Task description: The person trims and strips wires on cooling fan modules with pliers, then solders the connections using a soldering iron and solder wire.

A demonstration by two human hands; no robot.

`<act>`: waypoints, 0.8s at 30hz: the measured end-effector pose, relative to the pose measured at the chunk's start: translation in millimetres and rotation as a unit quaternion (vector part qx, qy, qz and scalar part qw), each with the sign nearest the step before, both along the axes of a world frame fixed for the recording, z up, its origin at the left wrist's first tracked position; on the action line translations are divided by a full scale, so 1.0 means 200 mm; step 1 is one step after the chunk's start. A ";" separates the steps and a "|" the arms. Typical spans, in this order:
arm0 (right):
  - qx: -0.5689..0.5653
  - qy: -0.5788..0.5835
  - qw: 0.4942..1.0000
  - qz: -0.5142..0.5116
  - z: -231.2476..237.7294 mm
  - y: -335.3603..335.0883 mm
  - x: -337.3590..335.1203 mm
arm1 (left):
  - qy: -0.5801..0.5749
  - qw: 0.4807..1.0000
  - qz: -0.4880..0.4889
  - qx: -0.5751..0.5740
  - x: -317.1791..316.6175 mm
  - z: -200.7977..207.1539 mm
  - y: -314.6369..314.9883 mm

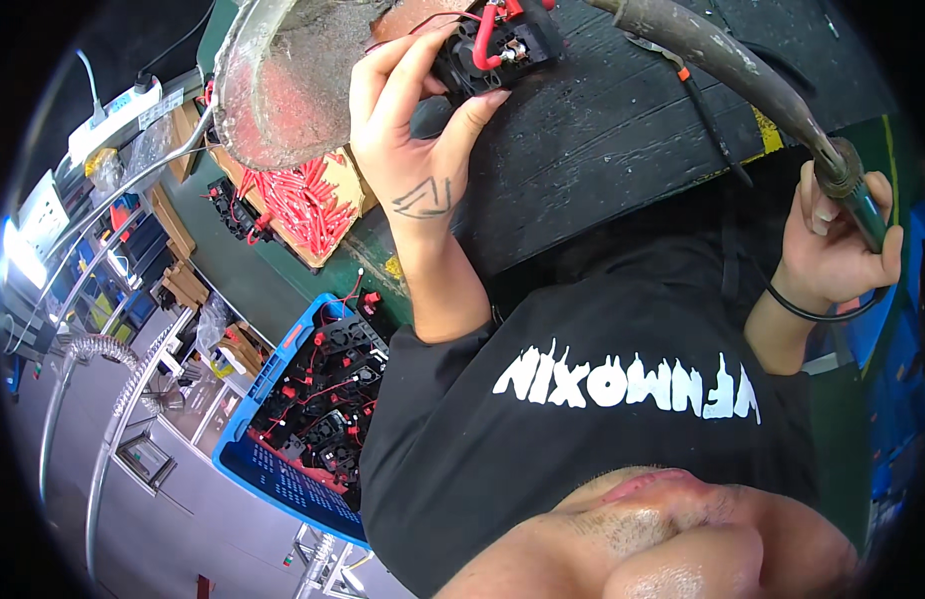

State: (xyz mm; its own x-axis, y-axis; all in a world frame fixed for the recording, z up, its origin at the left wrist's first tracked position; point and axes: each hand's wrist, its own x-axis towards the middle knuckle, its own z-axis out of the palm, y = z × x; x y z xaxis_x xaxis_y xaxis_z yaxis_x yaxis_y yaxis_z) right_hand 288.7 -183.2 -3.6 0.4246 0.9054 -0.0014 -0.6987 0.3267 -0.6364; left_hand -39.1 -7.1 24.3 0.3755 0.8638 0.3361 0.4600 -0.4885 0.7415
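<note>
My left hand (412,130) is raised at the upper middle, its thumb and fingers closed around a black plastic fan housing (527,52). A thick red wire (485,38) bends over the housing and ends beside a metal contact. At the far right, my right hand (832,245) grips the green handle of a large soldering iron (727,72). Its thick grey shaft slants up and left, and its tip lies outside the picture. A round flange sits between the shaft and my fingers.
A dirty translucent hood (283,95) hangs left of my left hand. Red sleeves (305,205) lie in a cardboard tray. A blue crate (245,409) holds several black housings with red wires. A black cable (712,130) crosses the dark worktop (582,165).
</note>
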 end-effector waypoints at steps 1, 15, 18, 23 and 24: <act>-0.006 -0.018 1.000 -0.007 0.01 0.00 0.00 | 0.007 1.000 -0.001 0.004 0.00 0.00 0.00; -0.076 -0.090 0.991 -0.067 -0.07 0.00 -0.06 | 0.207 0.965 0.045 0.154 0.07 0.04 -0.04; -0.086 -0.086 0.991 -0.064 -0.07 0.00 -0.05 | 0.230 0.960 0.049 0.155 0.08 0.04 -0.05; -0.106 -0.083 0.989 -0.068 -0.08 0.02 -0.08 | 0.238 0.956 0.054 0.163 0.09 0.03 -0.06; -0.105 -0.080 0.989 -0.068 -0.08 0.03 -0.08 | 0.248 0.954 0.044 0.163 0.09 0.03 -0.06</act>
